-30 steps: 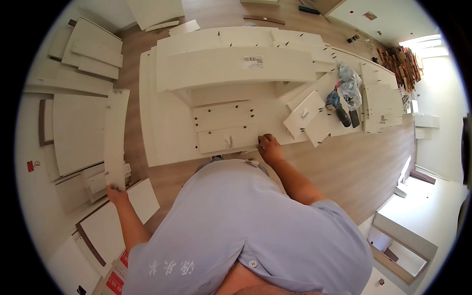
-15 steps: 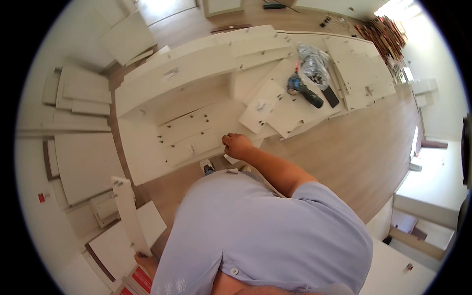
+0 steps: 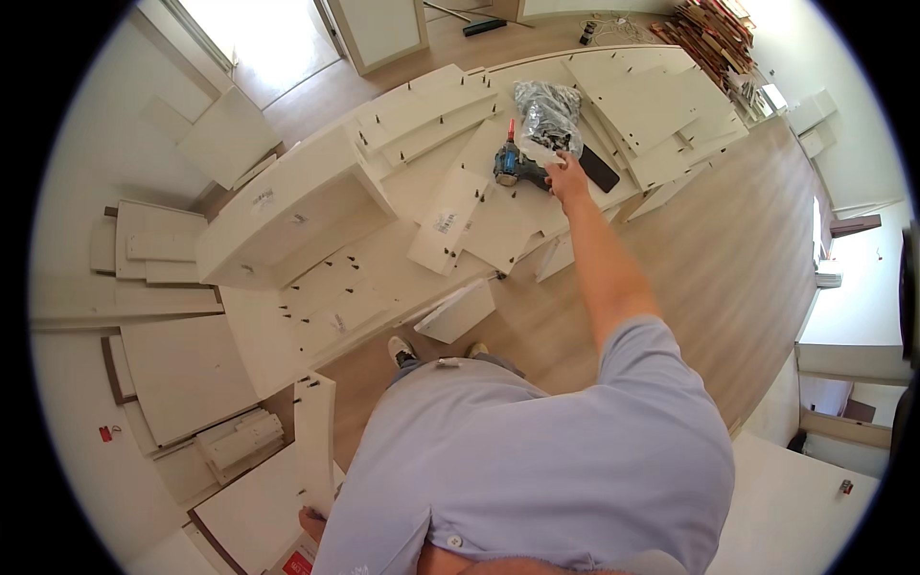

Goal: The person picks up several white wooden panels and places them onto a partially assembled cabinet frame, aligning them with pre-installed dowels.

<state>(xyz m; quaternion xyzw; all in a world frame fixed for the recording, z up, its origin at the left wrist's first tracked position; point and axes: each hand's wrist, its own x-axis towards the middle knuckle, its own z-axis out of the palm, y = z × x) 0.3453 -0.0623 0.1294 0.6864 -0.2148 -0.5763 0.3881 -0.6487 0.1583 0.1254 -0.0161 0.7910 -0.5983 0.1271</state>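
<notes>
My right hand (image 3: 567, 179) is stretched far forward. Its fingers are closed at the lower edge of a clear plastic bag (image 3: 548, 107) of small dark fittings. Beneath that hand lies a blue-and-black cordless drill (image 3: 508, 165) with a red tip, its handle end partly covered. A dark flat phone-like slab (image 3: 600, 171) rests just right of the hand. At lower left, my left hand (image 3: 311, 523) grips the bottom end of a narrow white board (image 3: 314, 431) standing upright. Most of that hand is hidden by my shirt and the board.
A long white cabinet carcass (image 3: 287, 216) lies ahead, with dark pegs in its panels. Loose white panels (image 3: 450, 222) lie beside the drill. More white boards (image 3: 187, 369) lean at left. A stack of wood strips (image 3: 704, 38) stands at far right, on the wooden floor (image 3: 728, 249).
My right hand has left the cabinet's near edge and reached forward and right to the plastic bag. My left hand keeps hold of the narrow board. The view has shifted.
</notes>
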